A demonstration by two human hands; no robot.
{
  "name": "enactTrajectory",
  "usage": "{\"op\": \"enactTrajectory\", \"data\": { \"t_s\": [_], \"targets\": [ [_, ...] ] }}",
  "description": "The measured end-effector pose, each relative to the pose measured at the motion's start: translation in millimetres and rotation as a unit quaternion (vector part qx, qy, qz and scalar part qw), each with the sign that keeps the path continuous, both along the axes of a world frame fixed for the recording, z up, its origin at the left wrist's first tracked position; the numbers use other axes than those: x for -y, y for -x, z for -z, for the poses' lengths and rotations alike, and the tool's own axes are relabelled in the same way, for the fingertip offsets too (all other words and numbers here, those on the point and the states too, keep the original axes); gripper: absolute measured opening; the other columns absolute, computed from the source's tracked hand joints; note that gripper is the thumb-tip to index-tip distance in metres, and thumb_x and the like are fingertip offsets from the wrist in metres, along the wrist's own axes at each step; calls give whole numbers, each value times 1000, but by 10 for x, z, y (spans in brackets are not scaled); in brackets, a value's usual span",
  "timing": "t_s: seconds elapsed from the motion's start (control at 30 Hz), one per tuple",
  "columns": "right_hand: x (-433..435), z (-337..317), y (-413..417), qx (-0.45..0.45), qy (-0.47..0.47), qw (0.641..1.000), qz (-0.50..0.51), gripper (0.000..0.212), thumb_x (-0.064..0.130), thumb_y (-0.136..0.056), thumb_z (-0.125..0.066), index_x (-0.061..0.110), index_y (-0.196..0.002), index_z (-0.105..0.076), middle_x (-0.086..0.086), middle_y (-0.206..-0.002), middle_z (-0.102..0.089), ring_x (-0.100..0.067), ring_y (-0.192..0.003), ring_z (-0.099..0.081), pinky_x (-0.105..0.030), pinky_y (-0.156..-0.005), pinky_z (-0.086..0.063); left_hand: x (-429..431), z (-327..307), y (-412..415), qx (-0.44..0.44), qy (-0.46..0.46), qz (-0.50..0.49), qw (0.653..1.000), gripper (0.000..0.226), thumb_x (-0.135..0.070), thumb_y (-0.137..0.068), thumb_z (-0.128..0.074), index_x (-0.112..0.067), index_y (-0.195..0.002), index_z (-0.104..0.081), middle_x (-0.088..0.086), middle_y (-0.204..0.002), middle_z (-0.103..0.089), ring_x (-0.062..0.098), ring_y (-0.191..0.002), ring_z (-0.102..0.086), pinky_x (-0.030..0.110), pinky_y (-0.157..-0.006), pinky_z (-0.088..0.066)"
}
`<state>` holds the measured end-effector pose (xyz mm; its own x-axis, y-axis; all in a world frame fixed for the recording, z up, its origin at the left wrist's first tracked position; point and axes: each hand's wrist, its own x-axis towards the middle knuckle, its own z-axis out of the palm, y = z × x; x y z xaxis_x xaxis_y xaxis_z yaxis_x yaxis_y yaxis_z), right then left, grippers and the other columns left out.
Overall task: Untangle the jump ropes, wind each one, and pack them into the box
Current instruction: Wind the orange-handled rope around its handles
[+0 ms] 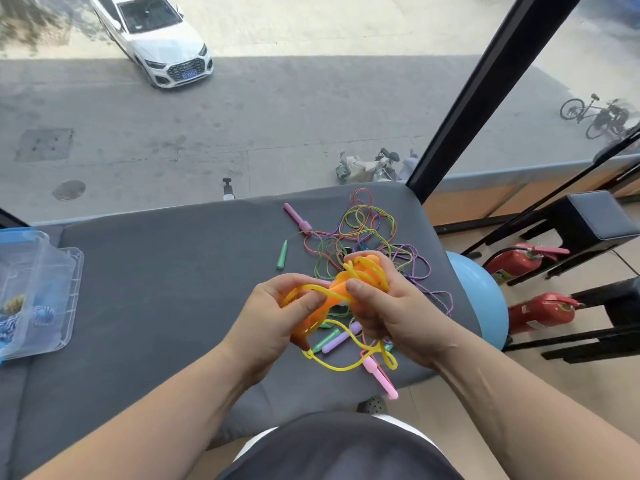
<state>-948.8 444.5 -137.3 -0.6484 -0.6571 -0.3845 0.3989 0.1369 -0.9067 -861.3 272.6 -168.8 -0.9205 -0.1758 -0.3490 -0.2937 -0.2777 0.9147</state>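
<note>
Blue and yellow wound ropes are held in the clear box (52, 292) at nine o'clock. The yellow rope (349, 358) is clamped by the fingers of the left hand (277, 317) and right hand (388, 306).

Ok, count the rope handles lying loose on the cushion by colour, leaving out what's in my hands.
pink handles: 2
green handles: 2
purple handle: 1
Total: 5 clearly visible; the tangle may hide more.
</note>
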Motion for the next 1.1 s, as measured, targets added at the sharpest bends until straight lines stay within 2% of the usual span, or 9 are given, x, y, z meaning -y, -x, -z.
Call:
{"op": "enactTrajectory", "data": {
  "t_s": [0.23,0.37,0.5,0.6,0.73,0.83,0.97,1.03,1.1],
  "targets": [
    [-91,127,55,-2,-43,999,-14,40,33,-90,-61,14,-122,-45,-3,-61,-39,-14,-48,-27,-23,-45,-22,199,-3,69,35,4,177,984,35,-30,-80,-76,-32,-115,-74,1,-87,-69,22,-75,-64,43,-61,-56],
    [-59,195,53,22,-30,999,15,30,32,-88,-59,20,-113,-52,-7,-62,-35,-13,-48,-23,-22,-45,-20,355,-33,180,51,41,273,960,49,-14,-76,-82,-41,-116,-69,-7,-103,-72,19,-84,-71,44,-66,-60],
    [20,227,36,22,-22,999,14,13,30,-89,-58,29,-102,-61,-14,-69,-36,-15,-48,-23,-24,-46,-20,353,-68,262,83,124,335,930,37,-6,-75,-64,-21,-109,-66,-2,-91,-69,21,-82,-71,45,-69,-62],
    [82,175,42,-3,-20,1000,13,21,27,-89,-59,22,-109,-56,-4,-59,-38,-13,-47,-27,-23,-45,-24,334,-65,288,117,70,357,924,39,0,-76,-59,-10,-114,-62,9,-98,-72,29,-94,-74,50,-75,-61],
    [61,106,150,-55,-107,992,-38,32,24,-101,-57,17,-131,-46,14,-58,-53,-7,-48,-35,-24,-46,-28,329,-10,295,141,59,298,942,43,-6,-64,-58,-3,-107,-64,10,-87,-69,25,-75,-68,40,-63,-57],
    [-4,61,229,-120,-253,953,-115,68,47,-96,-58,32,-154,-25,15,-72,-56,0,-62,-48,-19,-60,-36,318,81,310,157,164,263,938,39,-12,-60,-57,-3,-96,-65,15,-80,-61,21,-65,-59,37,-57,-55],
    [-30,-9,302,-233,-411,865,-169,72,49,-99,-50,19,-158,-20,-4,-128,-63,-16,-114,-57,-25,-83,-38,394,216,339,134,395,235,878,23,-12,-72,-60,-21,-91,-70,-1,-70,-60,14,-55,-53,25,-51,-44],
    [-114,-45,372,-283,-449,828,-179,48,45,-101,-49,13,-137,-52,1,-108,-68,-18,-101,-59,-24,-73,-39,579,273,354,161,447,186,860,17,-11,-76,-60,-20,-87,-69,-3,-73,-59,14,-59,-53,25,-50,-37],
    [-240,-69,410,-295,-447,827,-172,33,38,-102,-49,12,-96,-69,9,-64,-56,-11,-66,-52,-23,-55,-34,849,320,345,198,483,133,843,9,-11,-77,-60,-16,-82,-66,1,-72,-59,19,-61,-53,26,-50,-36]
  ]
}}
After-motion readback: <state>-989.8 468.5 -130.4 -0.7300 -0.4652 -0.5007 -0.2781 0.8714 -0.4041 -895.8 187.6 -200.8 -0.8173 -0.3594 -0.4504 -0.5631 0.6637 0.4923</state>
